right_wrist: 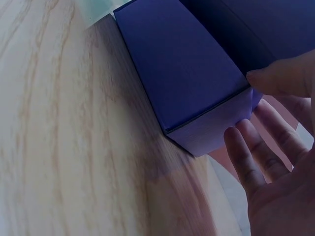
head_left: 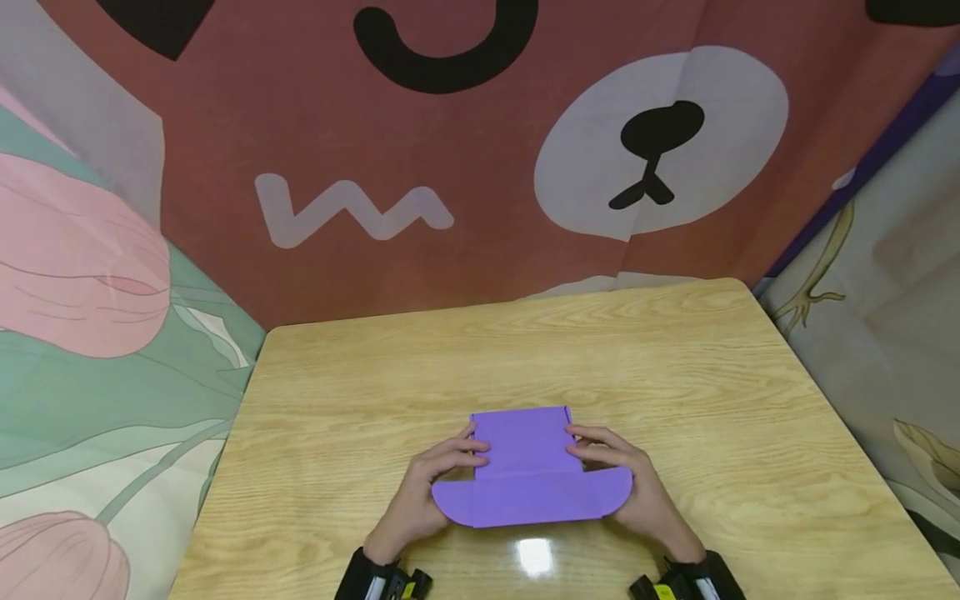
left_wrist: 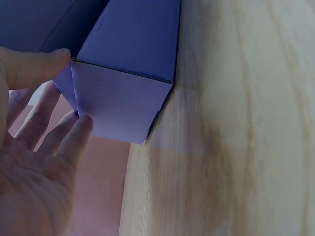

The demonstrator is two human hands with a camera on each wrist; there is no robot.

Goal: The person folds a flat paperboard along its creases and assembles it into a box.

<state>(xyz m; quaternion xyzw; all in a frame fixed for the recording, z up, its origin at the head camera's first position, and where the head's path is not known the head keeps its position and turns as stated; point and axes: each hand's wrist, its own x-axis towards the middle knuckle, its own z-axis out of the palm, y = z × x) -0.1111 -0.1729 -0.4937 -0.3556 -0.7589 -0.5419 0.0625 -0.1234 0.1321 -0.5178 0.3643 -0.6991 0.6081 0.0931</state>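
A purple cardboard box (head_left: 523, 442) sits on the wooden table, its lid lying over the top and a front flap (head_left: 528, 500) with rounded ears reaching toward me. In the left wrist view the flat side wall (left_wrist: 118, 101) and front wall of the box show, with a dark gap under the lid. My left hand (head_left: 423, 487) holds the left side, thumb at the upper corner and fingertips along the lid's edge. Mirroring it, my right hand (head_left: 637, 487) holds the right side; its thumb meets the corner of the box (right_wrist: 182, 64) in the right wrist view and its fingers lie along the side.
The wooden table (head_left: 360, 375) reaches back to a hanging cloth (head_left: 487, 275) with a printed bear face. Patterned cloths hang at the left (head_left: 90, 400) and right (head_left: 877, 333) too. A bright light reflection lies on the tabletop just in front of the flap.
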